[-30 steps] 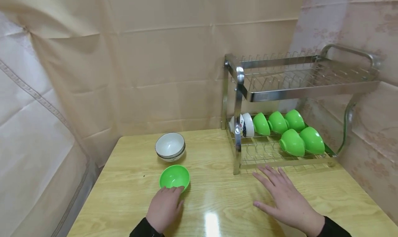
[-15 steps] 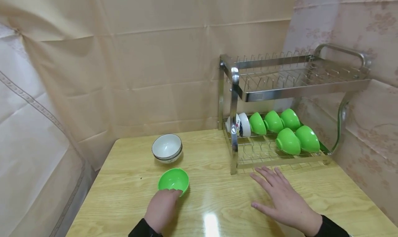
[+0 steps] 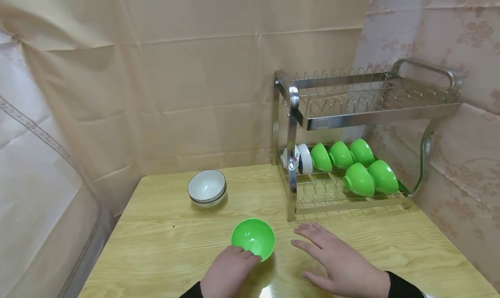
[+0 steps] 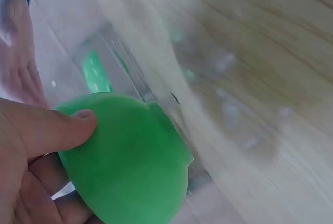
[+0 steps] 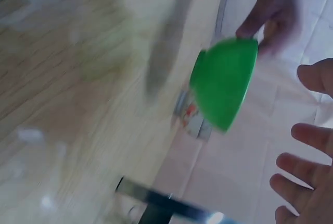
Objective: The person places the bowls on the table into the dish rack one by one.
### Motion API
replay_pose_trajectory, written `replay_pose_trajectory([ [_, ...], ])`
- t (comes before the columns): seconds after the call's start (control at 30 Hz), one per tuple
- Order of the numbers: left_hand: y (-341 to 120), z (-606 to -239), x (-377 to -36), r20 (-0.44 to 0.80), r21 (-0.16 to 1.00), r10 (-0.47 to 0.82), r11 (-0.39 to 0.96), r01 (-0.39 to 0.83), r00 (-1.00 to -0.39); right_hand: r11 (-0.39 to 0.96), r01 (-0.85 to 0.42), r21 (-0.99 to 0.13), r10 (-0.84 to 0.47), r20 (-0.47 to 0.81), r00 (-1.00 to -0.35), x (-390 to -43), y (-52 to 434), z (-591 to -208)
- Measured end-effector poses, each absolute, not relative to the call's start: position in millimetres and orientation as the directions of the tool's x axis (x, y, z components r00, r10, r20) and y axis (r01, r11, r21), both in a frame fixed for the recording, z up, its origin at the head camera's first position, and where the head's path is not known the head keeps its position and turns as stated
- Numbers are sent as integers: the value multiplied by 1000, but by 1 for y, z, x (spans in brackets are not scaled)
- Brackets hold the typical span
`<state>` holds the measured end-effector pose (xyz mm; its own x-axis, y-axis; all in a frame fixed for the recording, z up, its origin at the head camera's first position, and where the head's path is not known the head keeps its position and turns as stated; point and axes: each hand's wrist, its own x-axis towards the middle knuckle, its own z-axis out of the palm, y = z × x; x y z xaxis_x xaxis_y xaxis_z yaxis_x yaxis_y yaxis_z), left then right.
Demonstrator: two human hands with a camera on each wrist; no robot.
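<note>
My left hand [image 3: 230, 269] pinches the near rim of a green bowl [image 3: 255, 236], fingers inside and thumb on the outer wall, as the left wrist view shows. In the right wrist view the green bowl [image 5: 223, 81] hangs above the tabletop, its foot clear of the wood. To its right, my right hand [image 3: 336, 261] spreads its fingers toward the bowl without touching it. Two stacked white bowls [image 3: 207, 186] stand farther back on the table, left of the green bowl.
A two-tier metal dish rack [image 3: 308, 210] stands at the back right. Its lower tier holds several tilted green bowls [image 3: 359, 179] and white bowls [image 3: 305, 159]. Beige cloth [image 3: 195, 94] hangs behind the wooden table [image 3: 148, 241].
The left hand has lifted the green bowl and carried it to the right, toward the right hand. The right hand has shifted slightly left and down in view. The camera view has moved slightly.
</note>
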<state>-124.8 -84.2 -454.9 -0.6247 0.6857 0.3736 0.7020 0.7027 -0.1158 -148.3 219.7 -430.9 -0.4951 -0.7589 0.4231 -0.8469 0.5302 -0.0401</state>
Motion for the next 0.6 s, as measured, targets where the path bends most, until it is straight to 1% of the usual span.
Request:
replay_pose_trajectory([
  [0.17, -66, -449, -123, 339, -156, 759, 628, 763, -555, 390, -921, 5, -839, 414, -353, -146, 207, -429],
  [0.23, -61, -447, -122, 335, -166, 782, 599, 783, -527, 325, -946, 17, -857, 429, -286, -147, 203, -431],
  [0.33, -55, -445, -121, 349, -180, 798, 572, 800, -491, 262, -965, 24, -867, 445, -224, -149, 200, -435],
  [0.4, -52, -445, -121, 366, -193, 801, 564, 803, -474, 234, -972, 34, -866, 461, -192, -150, 199, -437],
  [0.57, -48, -445, -121, 383, -242, 812, 548, 801, -440, 202, -979, 31, -867, 471, -164, -150, 196, -441],
  [0.6, -47, -445, -121, 383, -252, 815, 545, 800, -435, 203, -979, 28, -870, 465, -167, -150, 196, -441],
])
